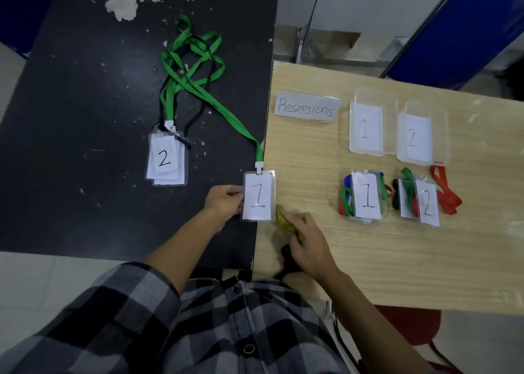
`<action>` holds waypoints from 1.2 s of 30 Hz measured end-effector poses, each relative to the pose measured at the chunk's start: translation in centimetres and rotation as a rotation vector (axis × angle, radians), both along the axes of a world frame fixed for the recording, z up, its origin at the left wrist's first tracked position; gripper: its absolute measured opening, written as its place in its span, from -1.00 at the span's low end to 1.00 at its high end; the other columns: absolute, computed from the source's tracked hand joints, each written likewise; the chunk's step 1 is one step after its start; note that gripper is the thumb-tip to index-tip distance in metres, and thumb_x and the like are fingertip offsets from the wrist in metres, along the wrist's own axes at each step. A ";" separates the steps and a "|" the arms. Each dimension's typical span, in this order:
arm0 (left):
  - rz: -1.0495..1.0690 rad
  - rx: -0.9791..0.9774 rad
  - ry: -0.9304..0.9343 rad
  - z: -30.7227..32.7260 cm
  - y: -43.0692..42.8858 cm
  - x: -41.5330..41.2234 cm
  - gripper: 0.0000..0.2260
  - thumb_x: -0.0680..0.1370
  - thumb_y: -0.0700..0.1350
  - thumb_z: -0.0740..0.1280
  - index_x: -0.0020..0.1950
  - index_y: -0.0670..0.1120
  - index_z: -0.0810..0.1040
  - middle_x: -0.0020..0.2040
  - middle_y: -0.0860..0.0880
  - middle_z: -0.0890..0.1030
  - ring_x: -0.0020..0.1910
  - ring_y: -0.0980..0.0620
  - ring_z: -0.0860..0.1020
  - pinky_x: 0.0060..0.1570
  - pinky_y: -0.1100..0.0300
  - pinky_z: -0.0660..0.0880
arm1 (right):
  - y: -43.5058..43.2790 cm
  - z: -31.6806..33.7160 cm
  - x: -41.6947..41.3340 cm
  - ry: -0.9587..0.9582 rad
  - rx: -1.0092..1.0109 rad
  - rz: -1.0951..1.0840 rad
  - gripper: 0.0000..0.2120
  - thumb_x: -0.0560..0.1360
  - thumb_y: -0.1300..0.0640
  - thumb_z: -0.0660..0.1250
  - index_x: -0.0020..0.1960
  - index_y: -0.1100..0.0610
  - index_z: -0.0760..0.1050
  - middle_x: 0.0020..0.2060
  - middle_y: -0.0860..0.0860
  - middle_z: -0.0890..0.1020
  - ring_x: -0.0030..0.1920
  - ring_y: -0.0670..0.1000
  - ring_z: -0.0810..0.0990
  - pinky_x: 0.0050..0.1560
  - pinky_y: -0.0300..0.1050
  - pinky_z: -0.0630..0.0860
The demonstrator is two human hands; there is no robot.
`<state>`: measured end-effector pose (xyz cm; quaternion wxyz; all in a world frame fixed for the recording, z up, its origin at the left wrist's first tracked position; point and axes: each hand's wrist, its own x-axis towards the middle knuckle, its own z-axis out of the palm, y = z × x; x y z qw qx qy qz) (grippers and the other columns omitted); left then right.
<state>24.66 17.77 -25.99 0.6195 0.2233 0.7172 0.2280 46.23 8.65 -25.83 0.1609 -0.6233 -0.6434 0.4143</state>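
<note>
Now the badge (pixel 258 196) marked 1 lies flat across the seam where the black table (pixel 85 90) meets the wooden table (pixel 397 246), at 12 o'clock from the person's body. The left hand (pixel 224 203) pinches its left edge, the fingers curled at the plastic sleeve. The right hand (pixel 309 246), at 5 o'clock from the badge, is clenched around a yellow-green cloth (pixel 285 222), and the cloth touches the lower right corner of the badge. Something black lies under this hand; I cannot tell what it is.

The step, as I judge it, is to wipe the plastic face of the badge. To do it well, the left hand should press the edge down firmly so that the sleeve does not slide. The cloth should go in straight strokes toward 3 o'clock, away from the holding fingers. The green strap (pixel 224 112) runs from the badge toward 11 o'clock into a tangle with other straps. It is better not to pull the badge, or the pile of badges (pixel 166 158) marked 2, at 10 o'clock, may be dragged along. Afterwards the badge probably belongs with the bundle (pixel 365 197) marked 1 at 3 o'clock.
</note>
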 end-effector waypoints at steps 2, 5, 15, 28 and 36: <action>-0.006 0.017 -0.012 0.2 0.0 0.2 -0.84 0.63 -0.30 0.27 0.14 -0.14 0.59 -0.05 -0.09 0.65 -0.12 0.01 0.63 -0.01 0.12 0.61 | 0.9 0.2 -0.2 0.193 -0.132 -0.269 -0.46 0.58 0.33 0.25 0.45 -0.12 0.39 0.24 -0.06 0.51 0.25 -0.10 0.50 0.16 -0.47 0.38; -0.032 0.028 -0.076 1.0 0.0 1.2 -0.83 0.64 -0.29 0.26 0.17 -0.14 0.57 -0.01 -0.12 0.66 -0.10 0.00 0.64 -0.07 0.16 0.62 | 2.8 2.3 -1.5 0.415 -0.272 -0.386 -0.56 0.59 0.33 0.28 0.40 -0.01 0.47 0.25 -0.17 0.57 0.23 -0.31 0.51 0.12 -0.52 0.40; -0.162 0.051 -0.013 2.5 0.3 2.9 -0.78 0.66 -0.06 0.22 0.21 -0.07 0.60 0.04 -0.06 0.67 -0.10 -0.01 0.67 -0.08 0.09 0.65 | 4.6 2.4 -4.0 0.323 -0.071 -0.346 -0.51 0.56 0.35 0.28 0.37 -0.09 0.48 0.18 -0.04 0.55 0.17 -0.30 0.50 0.20 -0.46 0.38; -0.191 0.198 0.157 0.0 -1.9 -1.0 -0.78 0.63 -0.11 0.28 0.21 0.01 0.66 0.07 0.04 0.69 0.03 0.04 0.65 0.08 0.01 0.62 | 6.5 0.5 -5.2 -0.192 0.103 0.065 -0.53 0.60 0.18 0.21 0.48 -0.08 0.39 0.15 -0.01 0.42 -0.09 0.01 0.49 -0.19 -0.14 0.40; 0.044 0.079 0.092 -1.4 -1.6 -0.6 -0.81 0.55 -0.22 0.43 0.17 -0.14 0.67 -0.04 -0.09 0.70 -0.18 0.01 0.68 -0.14 0.17 0.64 | 3.4 0.4 -7.0 -0.367 0.085 0.259 -0.34 0.53 0.23 0.28 0.53 -0.20 0.20 0.16 0.06 0.37 0.05 0.12 0.44 -0.19 -0.03 0.43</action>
